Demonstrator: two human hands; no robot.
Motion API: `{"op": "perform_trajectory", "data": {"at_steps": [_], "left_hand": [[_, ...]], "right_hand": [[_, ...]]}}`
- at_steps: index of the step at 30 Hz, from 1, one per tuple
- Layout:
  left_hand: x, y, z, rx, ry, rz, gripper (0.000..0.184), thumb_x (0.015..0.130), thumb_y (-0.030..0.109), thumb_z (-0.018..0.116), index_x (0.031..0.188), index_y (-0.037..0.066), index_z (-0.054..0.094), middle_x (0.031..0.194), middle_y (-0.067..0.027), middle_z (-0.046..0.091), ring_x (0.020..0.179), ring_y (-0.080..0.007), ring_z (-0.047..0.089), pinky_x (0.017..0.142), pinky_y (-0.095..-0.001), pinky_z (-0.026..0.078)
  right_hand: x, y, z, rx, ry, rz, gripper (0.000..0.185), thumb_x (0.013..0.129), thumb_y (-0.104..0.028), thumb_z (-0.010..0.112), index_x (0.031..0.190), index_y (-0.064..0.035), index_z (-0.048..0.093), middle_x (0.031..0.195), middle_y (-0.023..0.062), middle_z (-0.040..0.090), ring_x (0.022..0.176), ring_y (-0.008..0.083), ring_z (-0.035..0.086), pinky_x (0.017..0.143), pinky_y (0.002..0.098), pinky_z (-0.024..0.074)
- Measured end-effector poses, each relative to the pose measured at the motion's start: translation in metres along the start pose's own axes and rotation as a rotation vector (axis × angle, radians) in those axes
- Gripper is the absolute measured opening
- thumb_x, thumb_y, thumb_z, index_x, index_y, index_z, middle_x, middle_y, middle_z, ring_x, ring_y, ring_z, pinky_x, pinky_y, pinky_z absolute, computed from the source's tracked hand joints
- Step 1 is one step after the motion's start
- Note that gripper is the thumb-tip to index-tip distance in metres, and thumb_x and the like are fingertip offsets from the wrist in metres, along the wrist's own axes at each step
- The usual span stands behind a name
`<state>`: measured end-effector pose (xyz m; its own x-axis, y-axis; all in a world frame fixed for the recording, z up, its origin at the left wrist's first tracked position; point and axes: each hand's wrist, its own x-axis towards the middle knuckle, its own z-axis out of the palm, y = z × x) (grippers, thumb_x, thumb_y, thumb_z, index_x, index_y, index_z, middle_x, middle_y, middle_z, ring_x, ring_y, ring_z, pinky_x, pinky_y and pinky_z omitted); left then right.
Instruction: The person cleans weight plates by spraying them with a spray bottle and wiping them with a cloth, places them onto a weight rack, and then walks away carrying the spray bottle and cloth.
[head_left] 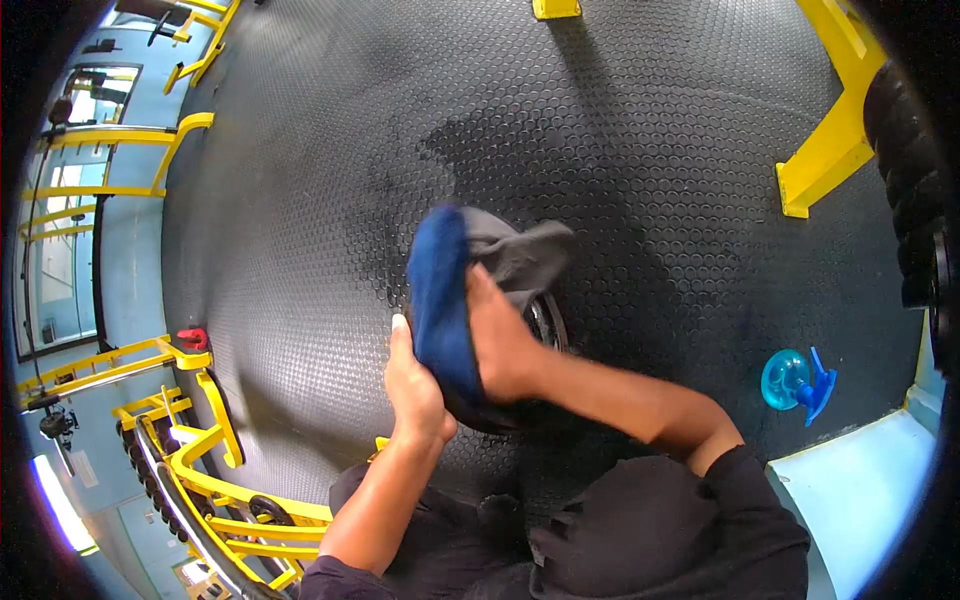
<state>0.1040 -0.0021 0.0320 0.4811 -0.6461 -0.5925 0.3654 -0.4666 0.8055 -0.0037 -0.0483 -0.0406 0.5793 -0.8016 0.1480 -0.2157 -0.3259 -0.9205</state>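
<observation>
A blue and grey cloth [440, 300] lies bunched over a round black weight plate [550, 325], most of which it hides. My right hand [500, 340] is closed on the cloth and presses it against the plate; motion blurs the hand a little. At the near left, my left hand [415, 390] grips the plate's side with its thumb up, the other fingers being hidden behind. The plate is held up over the floor in front of my knees.
A blue spray bottle [790, 383] is on the black rubber floor [300, 200] at the right. Dark wet-looking patches mark the floor ahead. Yellow gym frames [215, 440] stand at the left, and a yellow rack leg [825, 165] at the upper right carries dark weights [900, 170].
</observation>
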Motion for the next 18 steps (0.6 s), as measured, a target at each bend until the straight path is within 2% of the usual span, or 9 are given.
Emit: {"op": "perform_trajectory", "data": {"at_steps": [2,4,6,10,11,12,14,16,18], "left_hand": [[-0.002,-0.005,-0.002,-0.196,-0.052,-0.043,0.046,0.104,0.039,0.033,0.124,0.004,0.055,0.115,-0.0102,0.062,0.105,-0.0206,0.061,0.094,-0.0331,0.048],[-0.006,-0.002,-0.002,-0.102,-0.076,-0.048,0.047,0.103,0.041,0.035,0.122,0.004,0.056,0.114,-0.0096,0.063,0.103,-0.0209,0.062,0.093,-0.0347,0.049],[-0.013,0.011,0.018,-0.125,0.046,-0.054,0.051,0.095,0.053,0.046,0.109,0.006,0.06,0.097,-0.0043,0.064,0.085,-0.0194,0.064,0.073,-0.0321,0.054],[-0.004,0.009,-0.006,-0.041,-0.087,-0.11,0.046,0.093,0.05,0.055,0.104,0.006,0.06,0.084,-0.0011,0.058,0.075,-0.0136,0.06,0.066,-0.0289,0.052],[-0.005,0.008,-0.005,0.033,-0.054,-0.099,0.042,0.092,0.047,0.059,0.102,0.006,0.06,0.08,-0.0001,0.055,0.072,-0.0119,0.059,0.063,-0.0279,0.051],[-0.005,0.008,-0.005,0.105,-0.019,-0.086,0.039,0.091,0.044,0.063,0.099,0.006,0.06,0.076,0.0009,0.052,0.068,-0.0102,0.057,0.061,-0.0269,0.05],[-0.006,0.005,-0.011,0.091,0.001,-0.104,0.032,0.088,0.036,0.069,0.097,0.007,0.06,0.075,0.0006,0.054,0.066,-0.0105,0.058,0.059,-0.0268,0.05],[-0.003,-0.002,-0.022,0.115,-0.028,-0.076,0.03,0.087,0.033,0.071,0.096,0.007,0.058,0.072,-0.0006,0.057,0.059,-0.0103,0.057,0.057,-0.0256,0.052],[-0.006,-0.005,-0.03,0.111,-0.027,-0.078,0.028,0.087,0.03,0.071,0.096,0.007,0.058,0.072,-0.0009,0.057,0.059,-0.0113,0.057,0.057,-0.0266,0.051]], "right_hand": [[-0.028,-0.022,-0.01,0.031,-0.029,-0.201,0.081,0.082,-0.037,0.051,0.145,0.0088,0.028,0.155,0.0293,0.018,0.147,0.0408,0.012,0.119,0.0488,0.0093],[-0.071,-0.016,-0.01,0.028,-0.106,-0.218,0.083,0.082,-0.039,0.053,0.145,0.0085,0.028,0.156,0.0283,0.018,0.147,0.04,0.012,0.119,0.0483,0.0104],[-0.111,0.004,-0.008,0.04,-0.177,-0.24,0.085,0.082,-0.042,0.054,0.145,0.0082,0.028,0.156,0.0272,0.018,0.147,0.0392,0.012,0.119,0.0478,0.0114],[-0.138,0.051,-0.012,0.227,-0.082,0.243,0.081,0.083,-0.045,0.058,0.142,0.0057,0.034,0.153,0.0265,0.025,0.145,0.0399,0.017,0.119,0.0467,0.0123],[-0.135,0.087,-0.005,0.163,-0.116,0.096,0.074,0.085,-0.041,0.057,0.14,0.0043,0.037,0.149,0.0251,0.032,0.141,0.04,0.027,0.119,0.0495,0.0108],[-0.135,0.085,-0.019,-0.263,-0.165,0.04,0.066,0.084,-0.034,0.058,0.139,-0.001,0.043,0.139,0.0224,0.045,0.135,0.0372,0.038,0.117,0.0552,0.0106],[-0.118,0.076,-0.046,-0.531,-0.227,0.102,0.051,0.081,-0.03,0.059,0.126,-0.0064,0.058,0.123,0.0167,0.061,0.121,0.0331,0.052,0.116,0.0595,0.0103],[-0.084,0.039,-0.094,-0.771,-0.524,0.435,0.034,0.086,-0.028,0.055,0.108,-0.0034,0.066,0.113,0.0164,0.065,0.107,0.0293,0.061,0.116,0.056,0.0167],[-0.079,0.031,-0.119,-0.897,-0.443,0.536,0.025,0.086,-0.025,0.058,0.092,-0.0037,0.069,0.094,0.0124,0.066,0.092,0.029,0.064,0.111,0.0549,0.0261]]}}
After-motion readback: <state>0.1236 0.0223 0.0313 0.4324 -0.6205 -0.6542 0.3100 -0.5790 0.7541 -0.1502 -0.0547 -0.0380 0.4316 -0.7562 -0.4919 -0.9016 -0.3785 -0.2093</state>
